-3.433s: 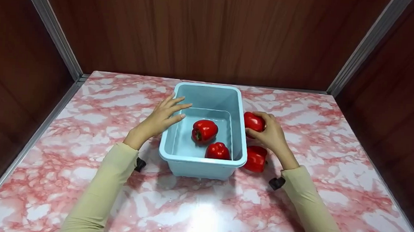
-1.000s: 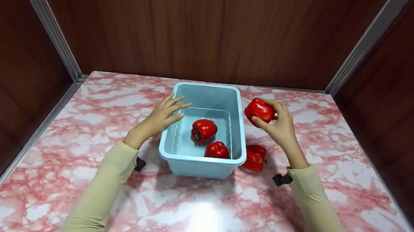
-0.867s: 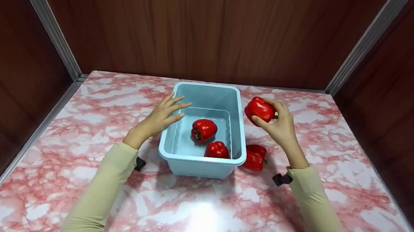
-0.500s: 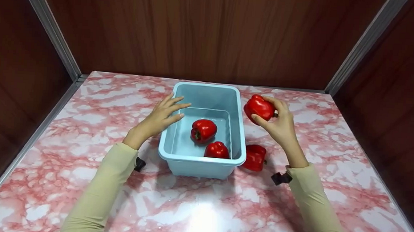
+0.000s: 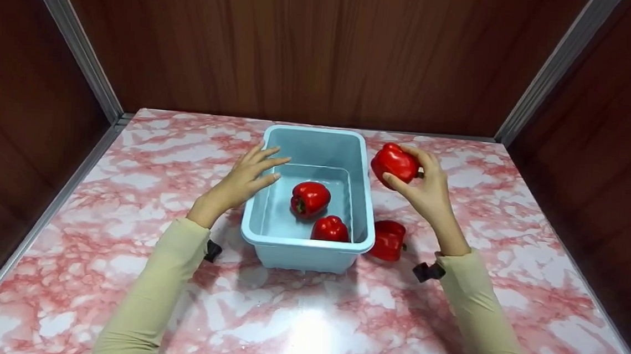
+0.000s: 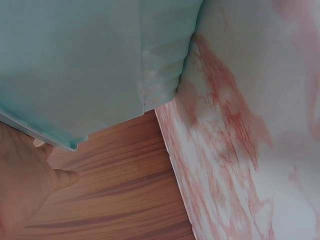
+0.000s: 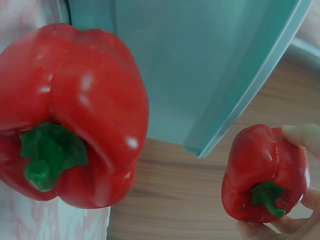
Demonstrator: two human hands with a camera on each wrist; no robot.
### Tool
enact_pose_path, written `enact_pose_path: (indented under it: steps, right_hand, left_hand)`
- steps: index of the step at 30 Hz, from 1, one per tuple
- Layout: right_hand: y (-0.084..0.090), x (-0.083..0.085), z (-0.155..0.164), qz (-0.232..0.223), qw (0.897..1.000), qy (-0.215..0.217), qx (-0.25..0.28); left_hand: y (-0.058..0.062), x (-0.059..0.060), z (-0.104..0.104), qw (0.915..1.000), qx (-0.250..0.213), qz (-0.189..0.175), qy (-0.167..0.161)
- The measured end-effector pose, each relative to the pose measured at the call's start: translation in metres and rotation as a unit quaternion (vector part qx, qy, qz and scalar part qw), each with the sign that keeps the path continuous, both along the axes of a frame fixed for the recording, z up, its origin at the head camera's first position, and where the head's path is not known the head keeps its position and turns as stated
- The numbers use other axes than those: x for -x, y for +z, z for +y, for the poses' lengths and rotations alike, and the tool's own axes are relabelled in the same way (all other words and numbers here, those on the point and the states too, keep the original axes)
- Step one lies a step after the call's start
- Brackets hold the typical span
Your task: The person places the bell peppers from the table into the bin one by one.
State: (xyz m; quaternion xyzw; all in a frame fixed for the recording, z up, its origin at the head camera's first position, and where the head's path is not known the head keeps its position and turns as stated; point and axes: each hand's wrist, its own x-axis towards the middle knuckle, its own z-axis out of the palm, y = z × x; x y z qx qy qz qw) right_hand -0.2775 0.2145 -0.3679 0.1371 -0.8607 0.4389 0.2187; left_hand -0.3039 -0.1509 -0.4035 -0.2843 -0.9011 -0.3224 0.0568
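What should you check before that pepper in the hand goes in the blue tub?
1. Right hand grips the held pepper firmly: ok, fingers wrap it.
2. Held pepper is lifted off the table: ok.
3. Left hand steadies the tub: ok, fingers rest on its left rim.
4. Room in the tub: ok, two peppers lie near the front and the far end is bare.
5. Held pepper is over the tub: not ok, it is to the right of the rim.
6. Pepper on the table is out of the way: ok, it lies beside the tub.
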Motion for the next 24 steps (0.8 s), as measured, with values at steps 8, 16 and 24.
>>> enact_pose_path:
  steps: [8,16,24]
  right_hand:
    - [0.0040,-0.0015,-0.0039,0.011,1.000,0.006,0.006]
    - [0.0053,-0.0029,-0.0071,0.011,1.000,0.006,0.001]
    - [0.0073,-0.0033,-0.0090,0.007,1.000,0.009,0.002]
  left_hand:
    - [0.0004,0.0004,-0.0005,1.0000,0.002,0.000,-0.003]
    - [0.0005,-0.0001,0.0001,1.0000,0.005,0.003,-0.002]
    - [-0.0002,0.0012,-0.0005,1.0000,0.003,0.006,-0.006]
